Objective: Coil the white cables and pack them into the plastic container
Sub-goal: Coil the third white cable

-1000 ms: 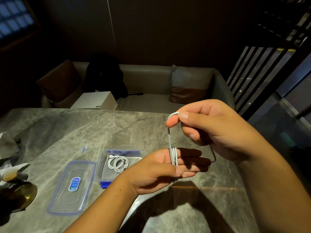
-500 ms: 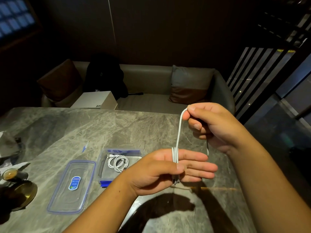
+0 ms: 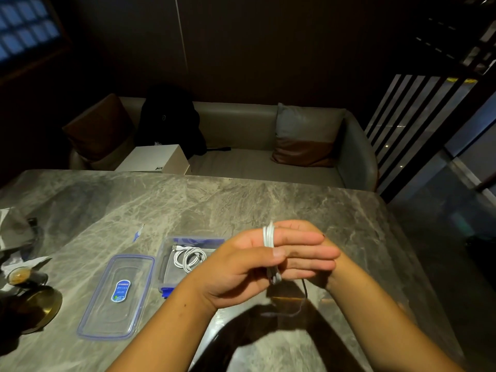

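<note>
A white cable (image 3: 268,235) is wound in several turns around the fingers of my left hand (image 3: 241,267), and the thumb presses on the turns. My right hand (image 3: 298,226) sits right behind the left hand, mostly hidden, and holds the strand that passes over the top. A loose tail (image 3: 303,291) hangs in shadow below both hands. To the left, on the marble table (image 3: 204,205), stands the open clear plastic container (image 3: 164,260) with another coiled white cable (image 3: 189,257) inside.
The container's blue-rimmed lid (image 3: 118,295) lies flat to its left. A brass dish (image 3: 40,304), a small glass (image 3: 20,275) and crumpled paper sit at the table's left edge. Behind the table is a sofa with cushions and a white box (image 3: 158,158).
My right hand came down from above the left hand and went behind it, laying another turn of cable around the left fingers. The left hand tilted up slightly.
</note>
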Demonstrator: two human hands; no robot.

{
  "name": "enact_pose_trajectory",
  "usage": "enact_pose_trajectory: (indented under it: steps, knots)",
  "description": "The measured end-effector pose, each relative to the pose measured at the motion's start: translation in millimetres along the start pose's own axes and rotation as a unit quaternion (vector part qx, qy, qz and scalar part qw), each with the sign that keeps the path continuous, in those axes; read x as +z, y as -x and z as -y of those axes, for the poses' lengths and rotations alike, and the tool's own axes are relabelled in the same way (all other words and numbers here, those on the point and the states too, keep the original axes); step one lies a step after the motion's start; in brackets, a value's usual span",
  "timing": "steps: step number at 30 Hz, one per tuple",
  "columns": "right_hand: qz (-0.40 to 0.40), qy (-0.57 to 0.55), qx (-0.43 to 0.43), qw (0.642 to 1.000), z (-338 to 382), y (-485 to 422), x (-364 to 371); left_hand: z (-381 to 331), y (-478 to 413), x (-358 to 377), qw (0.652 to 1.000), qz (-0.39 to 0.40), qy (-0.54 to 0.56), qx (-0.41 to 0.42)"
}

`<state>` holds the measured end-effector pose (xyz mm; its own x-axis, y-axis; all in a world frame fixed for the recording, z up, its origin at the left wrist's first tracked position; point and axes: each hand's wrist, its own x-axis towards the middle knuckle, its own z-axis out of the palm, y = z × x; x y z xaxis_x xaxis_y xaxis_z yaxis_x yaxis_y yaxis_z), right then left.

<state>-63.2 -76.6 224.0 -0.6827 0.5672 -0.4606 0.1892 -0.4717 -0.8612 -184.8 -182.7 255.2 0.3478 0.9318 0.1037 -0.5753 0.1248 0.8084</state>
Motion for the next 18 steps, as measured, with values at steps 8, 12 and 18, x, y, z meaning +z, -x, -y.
enact_pose_trajectory:
  steps: [8,12,18]
  knots:
    - [0.019,0.023,0.033,0.999,-23,24,27,-11,0,-17,0.997,-0.057,0.018,0.049]
    - [0.04,0.05,0.017,0.998,-24,37,28,-10,0,-24,0.995,-0.085,0.007,0.047]
    - [0.063,0.14,-0.011,0.988,-28,52,31,-2,-2,-26,0.992,-0.108,0.044,0.044]
